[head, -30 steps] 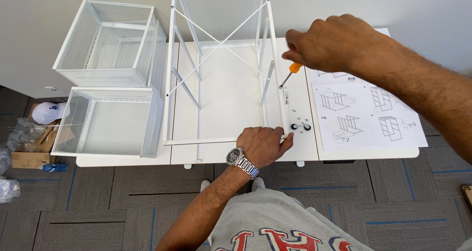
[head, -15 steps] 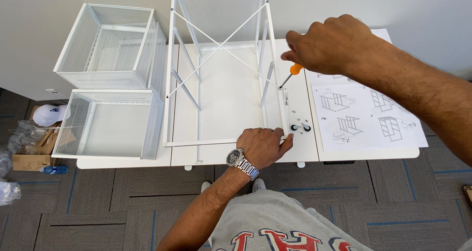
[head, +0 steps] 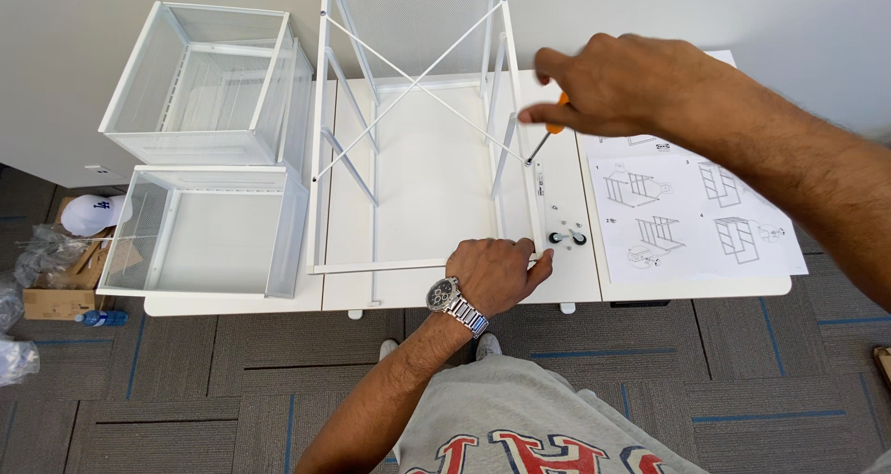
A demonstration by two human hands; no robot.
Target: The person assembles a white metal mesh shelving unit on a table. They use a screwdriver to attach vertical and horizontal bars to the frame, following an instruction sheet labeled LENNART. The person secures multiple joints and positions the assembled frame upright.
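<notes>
A white metal frame (head: 418,112) with crossed braces lies on the white table (head: 557,293). My left hand (head: 497,272), with a wristwatch, presses down on the frame's near right corner. My right hand (head: 617,84) grips an orange-handled screwdriver (head: 546,138) above the frame's right rail. The screwdriver's tip touches that rail about midway along it.
Two white mesh baskets (head: 209,84) (head: 209,233) sit on the table's left part. An instruction sheet (head: 691,209) lies at the right, with small black wheels and screws (head: 566,237) beside it. A cardboard box, cap and plastic bags lie on the carpet at far left.
My right hand has turned slightly on the screwdriver, its fingers shifting. The left hand and the frame stay where they were.
</notes>
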